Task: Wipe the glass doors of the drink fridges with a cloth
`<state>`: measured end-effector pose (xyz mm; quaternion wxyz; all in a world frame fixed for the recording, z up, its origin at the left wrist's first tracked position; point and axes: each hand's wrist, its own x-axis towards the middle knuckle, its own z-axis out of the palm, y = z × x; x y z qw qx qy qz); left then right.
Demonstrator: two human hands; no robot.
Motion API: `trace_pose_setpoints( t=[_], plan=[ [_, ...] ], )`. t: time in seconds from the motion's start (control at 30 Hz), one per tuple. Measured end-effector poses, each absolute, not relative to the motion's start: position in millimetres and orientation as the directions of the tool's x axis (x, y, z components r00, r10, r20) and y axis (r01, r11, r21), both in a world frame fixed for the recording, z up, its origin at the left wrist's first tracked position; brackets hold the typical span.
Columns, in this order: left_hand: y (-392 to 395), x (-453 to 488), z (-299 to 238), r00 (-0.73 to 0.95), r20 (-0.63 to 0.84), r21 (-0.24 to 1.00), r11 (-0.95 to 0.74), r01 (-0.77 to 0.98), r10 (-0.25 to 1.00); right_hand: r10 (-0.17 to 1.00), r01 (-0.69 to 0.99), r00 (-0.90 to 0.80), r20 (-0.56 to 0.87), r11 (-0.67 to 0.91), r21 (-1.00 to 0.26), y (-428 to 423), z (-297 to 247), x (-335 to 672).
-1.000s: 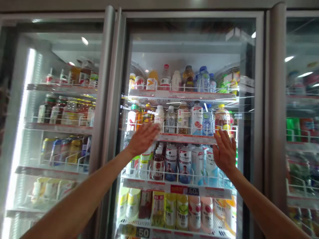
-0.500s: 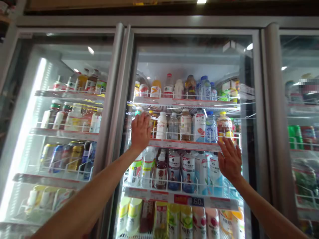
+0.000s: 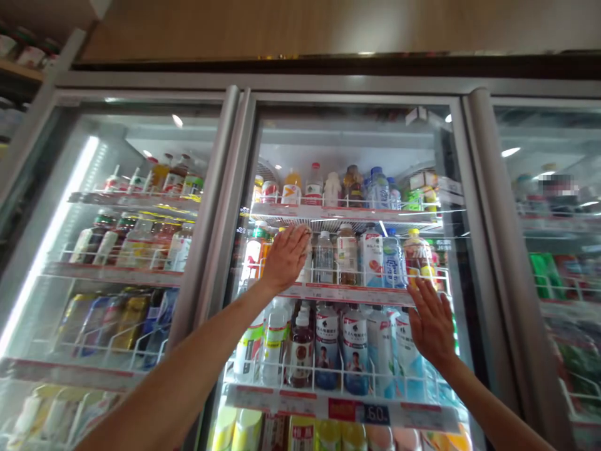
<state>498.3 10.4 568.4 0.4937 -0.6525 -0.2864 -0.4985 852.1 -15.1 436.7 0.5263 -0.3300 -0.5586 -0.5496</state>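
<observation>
My left hand (image 3: 285, 260) lies against the glass door (image 3: 338, 122) of the middle fridge, fingers together and pointing up. A pale, crumpled edge, which looks like a cloth (image 3: 307, 230), peeks out at its fingertips; most of it is hidden beneath the hand. Lower and to the right, my right hand (image 3: 431, 322) rests with its palm toward the same door, fingers extended and holding nothing. Behind the glass, near my left hand, stand a clear bottle (image 3: 324, 258) and a brown-tinted bottle (image 3: 346, 254). A yellow-capped bottle (image 3: 417, 254) is just above my right hand.
Metal door frames (image 3: 220, 238) border the middle door, with another glass door (image 3: 521, 207) at right. White wire shelves hold rows of drinks. A blue price sign (image 3: 376, 413) hangs on a lower shelf edge. A wooden panel (image 3: 328, 28) runs above.
My left hand has slid right across the glass, from the leftmost bottles toward the clear one. My right hand stays at about the same spot. The view has tilted up.
</observation>
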Motion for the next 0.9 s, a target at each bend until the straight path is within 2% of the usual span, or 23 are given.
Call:
trace_pose_setpoints(
  t=[0.03,0.07,0.17,0.2,0.23,0.33,0.37,0.4,0.43,0.5,0.53,0.57,0.6,0.63,0.7,0.73,0.77,0.8,0.9],
  plan=[
    [10,497,573,0.331,0.937,-0.349,-0.345,0.871,-0.11,-0.207,0.947,-0.227,0.952,0.182,0.265,-15,437,852],
    [10,495,579,0.25,0.962,-0.274,-0.338,0.9,-0.114,-0.202,0.947,-0.225,0.953,0.185,0.263,-15,437,852],
    [10,498,599,-0.15,0.976,0.092,-0.326,0.941,-0.157,-0.192,0.948,-0.217,0.957,0.191,0.253,-14,437,851],
    [10,506,603,-0.185,0.968,0.122,-0.328,0.937,-0.167,-0.192,0.949,-0.213,0.958,0.192,0.25,-13,437,851],
    [9,515,605,-0.132,0.977,0.069,-0.331,0.941,-0.17,-0.193,0.949,-0.212,0.958,0.193,0.249,-13,437,851],
    [7,544,608,0.327,0.934,-0.357,-0.356,0.864,-0.144,-0.181,0.95,-0.203,0.962,0.203,0.238,-13,436,853],
    [7,550,612,0.407,0.903,-0.428,-0.365,0.827,-0.137,-0.171,0.949,-0.203,0.964,0.208,0.237,-14,436,854],
    [7,554,616,0.396,0.908,-0.417,-0.37,0.83,-0.136,-0.156,0.947,-0.207,0.966,0.217,0.238,-16,436,855],
    [6,556,622,0.298,0.944,-0.33,-0.373,0.867,-0.14,-0.141,0.944,-0.214,0.967,0.226,0.242,-18,437,857],
    [6,562,631,-0.003,0.988,-0.055,-0.374,0.926,-0.152,-0.128,0.94,-0.212,0.969,0.245,0.238,-24,441,862],
    [6,568,633,-0.087,0.984,0.023,-0.373,0.928,-0.154,-0.135,0.94,-0.199,0.971,0.254,0.228,-27,445,865],
    [5,577,633,-0.08,0.985,0.018,-0.37,0.929,-0.153,-0.151,0.942,-0.174,0.973,0.262,0.209,-31,449,869],
    [4,588,630,0.026,0.989,-0.079,-0.366,0.927,-0.148,-0.171,0.945,-0.143,0.975,0.268,0.185,-34,455,873],
    [3,601,626,0.204,0.969,-0.242,-0.364,0.899,-0.141,-0.191,0.948,-0.114,0.975,0.273,0.164,-38,460,878],
    [0,625,619,0.559,0.819,-0.564,-0.365,0.741,-0.131,-0.215,0.95,-0.071,0.974,0.282,0.132,-44,470,887],
    [-1,635,617,0.652,0.747,-0.646,-0.368,0.669,-0.126,-0.223,0.952,-0.056,0.973,0.282,0.119,-47,474,892],
    [-3,642,619,0.676,0.726,-0.665,-0.373,0.647,-0.124,-0.229,0.954,-0.046,0.972,0.279,0.111,-49,476,897],
    [-3,649,621,0.634,0.763,-0.627,-0.38,0.68,-0.125,-0.23,0.956,-0.04,0.972,0.274,0.104,-52,477,902],
    [-4,670,627,0.296,0.945,-0.326,-0.413,0.85,-0.136,-0.216,0.966,-0.022,0.976,0.247,0.077,-58,473,917]
  ],
)
